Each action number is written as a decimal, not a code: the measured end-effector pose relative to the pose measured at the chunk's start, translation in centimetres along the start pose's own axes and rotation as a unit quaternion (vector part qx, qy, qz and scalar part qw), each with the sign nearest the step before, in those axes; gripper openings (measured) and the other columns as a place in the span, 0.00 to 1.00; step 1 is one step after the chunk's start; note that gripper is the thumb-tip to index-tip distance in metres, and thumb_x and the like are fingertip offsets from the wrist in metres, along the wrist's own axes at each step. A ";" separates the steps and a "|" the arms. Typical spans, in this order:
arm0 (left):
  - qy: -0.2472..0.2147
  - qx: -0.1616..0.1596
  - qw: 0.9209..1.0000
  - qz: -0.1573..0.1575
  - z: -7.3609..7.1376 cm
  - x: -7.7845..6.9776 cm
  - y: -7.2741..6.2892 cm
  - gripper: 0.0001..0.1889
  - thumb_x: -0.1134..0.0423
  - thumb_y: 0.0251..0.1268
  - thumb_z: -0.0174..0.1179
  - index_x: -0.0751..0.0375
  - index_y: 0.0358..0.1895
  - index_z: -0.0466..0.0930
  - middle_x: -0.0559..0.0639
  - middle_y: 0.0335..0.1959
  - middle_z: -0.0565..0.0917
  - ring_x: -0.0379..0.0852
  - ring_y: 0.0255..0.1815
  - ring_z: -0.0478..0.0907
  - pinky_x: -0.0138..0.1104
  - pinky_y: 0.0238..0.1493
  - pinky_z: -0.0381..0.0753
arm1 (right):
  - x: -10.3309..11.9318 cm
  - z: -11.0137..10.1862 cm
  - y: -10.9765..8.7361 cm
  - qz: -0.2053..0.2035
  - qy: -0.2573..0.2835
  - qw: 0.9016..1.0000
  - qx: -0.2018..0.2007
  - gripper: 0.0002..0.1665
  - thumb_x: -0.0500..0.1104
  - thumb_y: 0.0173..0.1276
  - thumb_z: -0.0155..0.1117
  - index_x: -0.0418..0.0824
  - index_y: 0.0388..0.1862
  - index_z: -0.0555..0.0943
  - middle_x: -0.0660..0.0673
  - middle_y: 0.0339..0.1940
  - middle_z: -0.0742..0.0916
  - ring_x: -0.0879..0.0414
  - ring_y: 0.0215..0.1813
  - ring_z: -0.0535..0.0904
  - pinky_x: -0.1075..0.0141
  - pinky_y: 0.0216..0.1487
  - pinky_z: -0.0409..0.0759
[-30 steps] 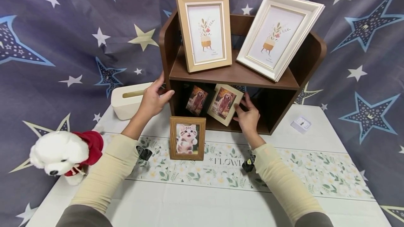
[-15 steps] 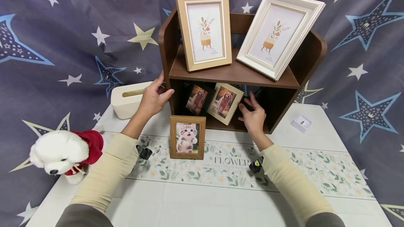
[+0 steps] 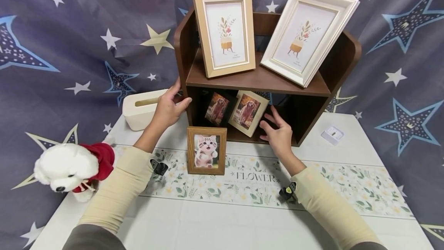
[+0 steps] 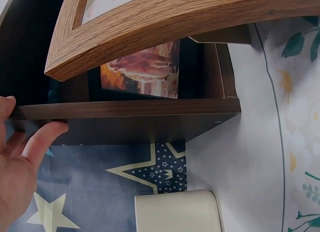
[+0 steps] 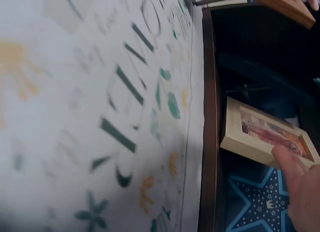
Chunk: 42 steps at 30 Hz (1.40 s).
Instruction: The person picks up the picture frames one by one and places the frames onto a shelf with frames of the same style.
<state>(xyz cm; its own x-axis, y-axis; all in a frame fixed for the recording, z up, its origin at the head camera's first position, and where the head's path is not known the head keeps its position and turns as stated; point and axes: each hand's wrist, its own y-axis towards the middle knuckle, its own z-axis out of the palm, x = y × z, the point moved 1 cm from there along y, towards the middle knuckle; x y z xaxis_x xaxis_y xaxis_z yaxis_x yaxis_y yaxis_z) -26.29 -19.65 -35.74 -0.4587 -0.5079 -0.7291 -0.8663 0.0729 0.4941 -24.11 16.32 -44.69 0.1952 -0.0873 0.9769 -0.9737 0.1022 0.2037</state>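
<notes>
My left hand [image 3: 169, 107] rests against the left side panel of a dark brown two-tier shelf [image 3: 256, 82], thumb at the front edge. On the lower tier a small cream photo frame [image 3: 241, 129] with a dog picture leans at a slant. Beside its right edge is my right hand [image 3: 281, 136], fingers loosely bent and not wrapped round it. In the right wrist view a fingertip [image 5: 282, 154] overlaps the frame's edge; contact is hard to tell. A black frame [image 3: 216, 109] with a similar dog picture stands left of the cream one, partly in shadow.
A brown wooden frame [image 3: 206, 171] with a kitten picture appears before the shelf. Up top stand a tan frame [image 3: 204, 38] and a tilted white frame [image 3: 334, 30]. A tissue box [image 3: 133, 117], white plush dog [image 3: 66, 165] and small white clock [image 3: 333, 135] surround the shelf.
My right hand has drawn slightly right and down from the cream frame, its fingers loosening. The cream frame keeps its slant. My left hand has stayed at the side panel.
</notes>
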 end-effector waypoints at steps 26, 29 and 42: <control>0.017 0.002 1.000 0.003 0.1 0.1 0.0 0.41 0.70 0.66 0.67 0.56 0.80 0.59 0.63 0.73 0.73 0.58 0.61 0.79 0.27 0.55 0.85 | 0.5 3.5 -3.6 0.021 0.026 0.992 0.121 0.43 0.40 0.69 0.71 0.49 0.80 0.65 0.32 0.68 0.81 0.33 0.51 0.86 0.51 0.35 0.91; 0.017 0.000 1.000 0.002 0.2 0.0 0.0 0.40 0.71 0.66 0.67 0.56 0.80 0.60 0.63 0.72 0.74 0.58 0.61 0.80 0.35 0.57 0.86 | 0.4 3.9 -4.0 0.026 0.027 0.990 0.136 0.42 0.40 0.69 0.71 0.50 0.80 0.66 0.31 0.68 0.80 0.34 0.52 0.86 0.53 0.35 0.91; 0.019 0.000 1.000 -0.001 0.0 0.1 0.0 0.41 0.71 0.66 0.67 0.55 0.80 0.59 0.63 0.71 0.75 0.58 0.62 0.80 0.45 0.58 0.85 | 0.7 6.2 -5.3 0.039 0.032 0.983 0.175 0.39 0.38 0.70 0.70 0.63 0.75 0.71 0.39 0.66 0.84 0.36 0.55 0.86 0.48 0.38 0.91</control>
<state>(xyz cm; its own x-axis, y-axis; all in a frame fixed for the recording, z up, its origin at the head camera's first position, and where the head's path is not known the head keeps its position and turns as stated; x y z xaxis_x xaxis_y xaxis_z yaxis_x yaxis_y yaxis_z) -26.37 -19.67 -35.81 -0.4488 -0.5403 -0.7118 -0.8675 0.0721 0.4922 -19.51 9.57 -45.52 0.1144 -0.0293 0.9930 -0.9649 -0.2412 0.1040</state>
